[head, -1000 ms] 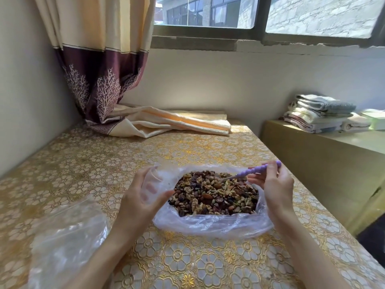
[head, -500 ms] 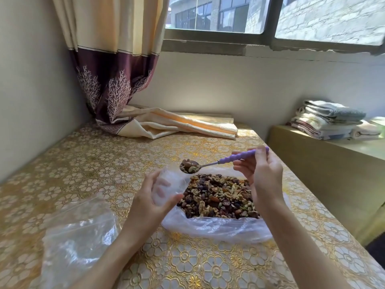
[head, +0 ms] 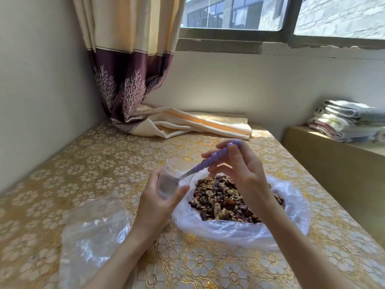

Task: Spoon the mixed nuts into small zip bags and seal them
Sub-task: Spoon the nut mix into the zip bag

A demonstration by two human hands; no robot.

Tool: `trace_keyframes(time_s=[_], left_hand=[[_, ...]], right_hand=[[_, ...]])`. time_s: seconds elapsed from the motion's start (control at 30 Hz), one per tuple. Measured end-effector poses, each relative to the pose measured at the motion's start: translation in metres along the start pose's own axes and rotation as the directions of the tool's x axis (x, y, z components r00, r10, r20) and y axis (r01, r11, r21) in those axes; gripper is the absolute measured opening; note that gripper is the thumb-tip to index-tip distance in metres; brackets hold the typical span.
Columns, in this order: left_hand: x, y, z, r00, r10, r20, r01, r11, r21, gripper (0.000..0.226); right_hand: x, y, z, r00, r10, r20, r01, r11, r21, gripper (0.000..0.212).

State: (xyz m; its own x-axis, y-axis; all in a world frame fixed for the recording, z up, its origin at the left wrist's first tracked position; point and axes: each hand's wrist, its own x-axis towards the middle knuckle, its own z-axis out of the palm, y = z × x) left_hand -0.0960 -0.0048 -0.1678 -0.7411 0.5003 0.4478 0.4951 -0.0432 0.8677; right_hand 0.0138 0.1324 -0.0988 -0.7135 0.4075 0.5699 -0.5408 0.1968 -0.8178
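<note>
Table (head: 104, 163) w/ a gold floral plastic cloth fills the corner of the room, plain walls on the far and left sides. Landmark: big clear bag of mixed nuts (head: 225, 203), lying open on the cloth near the front edge, nuts heaped inside. Just left of it, left hand (head: 158, 203) curls thumb and fingers round a small zip bag (head: 168, 184), holding it upright w/ mouth open, just off the nut bag's left rim. Above the nut bag, right hand (head: 239, 167) pinches the purple handle of a spoon (head: 208, 161) btwn thumb and fingers; spoon slants down-left, bowl end inside the small bag's mouth; contents of bowl can't be made out. Further left of the nut bag, toward the front, a stack of clear empty bags (head: 93, 232) lies flat on the cloth. Behind the nut bag, at the far wall, a cream and maroon curtain (head: 133, 80) hangs from the window (head: 270, 15) and pools on the table. Right of the nut bag, apart from the table, a lower ledge (head: 333, 159) carries folded towels (head: 350, 119).
</note>
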Motion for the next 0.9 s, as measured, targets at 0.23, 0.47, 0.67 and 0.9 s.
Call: trace_keyframes(time_s=[0.23,0.47,0.67,0.9], left_hand=[[0.0,0.0,0.0,0.999,0.035,-0.029,-0.032,0.996,0.089,0.068],[-0.001,0.002,0.001,0.997,0.071,-0.043,-0.065,0.992,0.112,0.066],[-0.001,0.003,-0.002,0.997,0.062,-0.041,-0.059,0.995,0.078,0.078],[-0.003,0.005,-0.002,0.998,0.049,-0.026,-0.046,0.994,0.099,0.092]], right_hand=[[-0.001,-0.001,-0.05,0.909,-0.009,-0.418,0.039,0.997,0.062,0.023],[-0.017,0.008,-0.093,0.816,-0.068,-0.575,-0.045,0.983,-0.18,0.022],[-0.021,0.011,-0.101,0.832,-0.13,-0.539,-0.082,0.932,-0.353,0.019],[-0.022,0.017,-0.101,0.865,-0.039,-0.5,-0.158,0.925,-0.346,0.023]])
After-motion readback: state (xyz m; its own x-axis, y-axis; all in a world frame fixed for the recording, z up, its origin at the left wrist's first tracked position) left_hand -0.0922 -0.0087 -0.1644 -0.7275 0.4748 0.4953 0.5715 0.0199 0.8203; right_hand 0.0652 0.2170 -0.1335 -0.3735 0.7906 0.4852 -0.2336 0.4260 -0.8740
